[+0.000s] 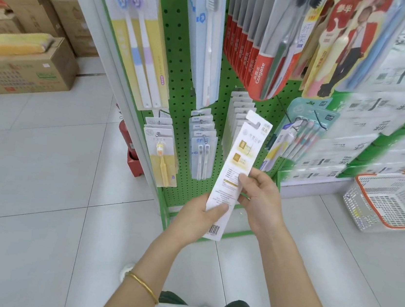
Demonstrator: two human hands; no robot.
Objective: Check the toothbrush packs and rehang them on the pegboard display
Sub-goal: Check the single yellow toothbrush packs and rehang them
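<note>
1 toothbrush pack, back side up, held before green pegboard: left hand gripping its lower end, right hand fingers pinching its mid edge; 1 basket on floor

Bright, even light here, barely a shadow on the glossy pale floor tiles, just a soft sheen. The wide lens bows the green perforated pegboard outward towards the frame edges. Sharpest at centre: print on the long white card toothbrush pack reads fairly clean. The right edge smears badly, with the stacked white-and-green wrapped bundles and the white plastic mesh basket streaked with blur.
</note>
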